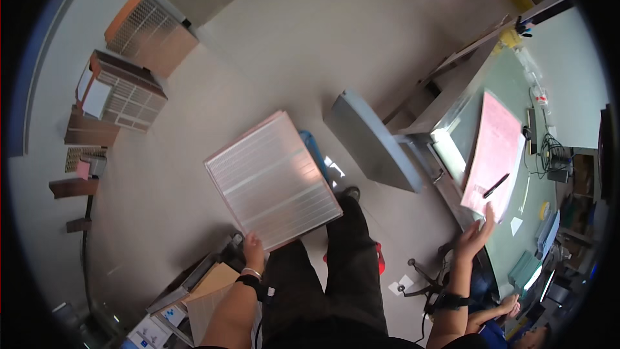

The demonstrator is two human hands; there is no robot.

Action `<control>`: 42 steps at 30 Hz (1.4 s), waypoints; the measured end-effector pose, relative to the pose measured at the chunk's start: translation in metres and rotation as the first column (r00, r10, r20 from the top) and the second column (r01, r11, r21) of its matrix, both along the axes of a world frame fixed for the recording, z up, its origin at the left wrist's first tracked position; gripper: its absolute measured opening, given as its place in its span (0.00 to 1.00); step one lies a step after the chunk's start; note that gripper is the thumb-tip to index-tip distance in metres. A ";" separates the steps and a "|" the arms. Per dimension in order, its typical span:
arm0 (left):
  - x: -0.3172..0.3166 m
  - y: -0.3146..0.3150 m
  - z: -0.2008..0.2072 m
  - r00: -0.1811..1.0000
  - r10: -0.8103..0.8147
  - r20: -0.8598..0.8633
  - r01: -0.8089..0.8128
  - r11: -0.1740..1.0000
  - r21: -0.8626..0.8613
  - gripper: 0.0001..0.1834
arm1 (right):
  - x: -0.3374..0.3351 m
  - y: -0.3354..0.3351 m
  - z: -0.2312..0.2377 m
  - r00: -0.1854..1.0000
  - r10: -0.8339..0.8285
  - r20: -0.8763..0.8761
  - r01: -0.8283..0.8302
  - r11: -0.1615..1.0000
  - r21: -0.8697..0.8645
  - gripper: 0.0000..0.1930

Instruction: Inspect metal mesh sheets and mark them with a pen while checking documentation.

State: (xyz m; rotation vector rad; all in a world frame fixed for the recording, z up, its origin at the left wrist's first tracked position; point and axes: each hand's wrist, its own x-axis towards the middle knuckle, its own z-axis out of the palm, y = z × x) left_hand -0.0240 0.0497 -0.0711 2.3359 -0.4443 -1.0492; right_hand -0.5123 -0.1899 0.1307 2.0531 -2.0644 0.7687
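Note:
My left hand [254,255] grips the near corner of a flat, square panel [274,181] with a shiny, silvery-copper striped face. The panel lies tilted in front of my legs; what bears it from below is hidden. Off to the right, my right hand [476,239] has its fingers stretched out at the near end of a stack of pink sheets [491,148] on the green-topped desk. Just beyond those fingertips a black pen [496,185] lies on the pink sheets.
Stacks of similar panels [132,94] lean along the left wall. A grey board [371,141] stands by the desk [462,116]. A wheeled chair base [426,281] is at my right. Another person's hands [508,306] are at lower right. Boxes and papers [174,313] stand at lower left.

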 end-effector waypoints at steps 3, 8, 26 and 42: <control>0.014 -0.003 0.033 0.967 0.205 -0.148 -0.199 0.979 0.052 0.20 | 0.051 0.064 -0.045 0.950 0.309 0.035 -0.309 0.926 0.218 0.24; 0.036 0.040 0.020 0.928 0.274 -0.253 -0.248 0.960 0.131 0.24 | 0.079 0.108 -0.158 0.937 0.027 0.349 -0.290 0.619 0.730 0.23; 0.010 0.017 -0.080 0.701 0.486 -0.523 -0.702 0.599 -0.386 0.30 | 0.034 0.182 -0.629 0.812 0.427 0.397 -0.331 -0.224 0.917 0.35; 0.001 0.026 -0.075 0.848 0.326 -0.417 -0.510 0.716 -0.477 0.22 | 0.051 0.057 -0.742 0.619 0.695 0.365 -0.637 0.173 0.751 0.33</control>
